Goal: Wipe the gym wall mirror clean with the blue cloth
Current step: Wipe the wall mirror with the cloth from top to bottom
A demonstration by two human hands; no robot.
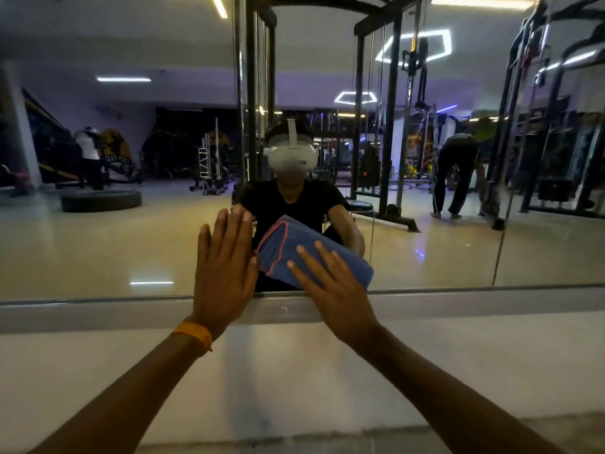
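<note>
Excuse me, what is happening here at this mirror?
A person is wiping the large gym wall mirror low down, near its grey metal bottom rail. The right hand presses a folded blue cloth with red stitching flat against the glass. The left hand, open with an orange wristband, rests on the mirror beside it.

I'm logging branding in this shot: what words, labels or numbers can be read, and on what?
No text can be read.
Yellow-and-black wall mural reflected in the mirror: a band of letters, reversed and too blurred to read.
On the blue cloth, headset and wristband: no lettering visible.
</note>
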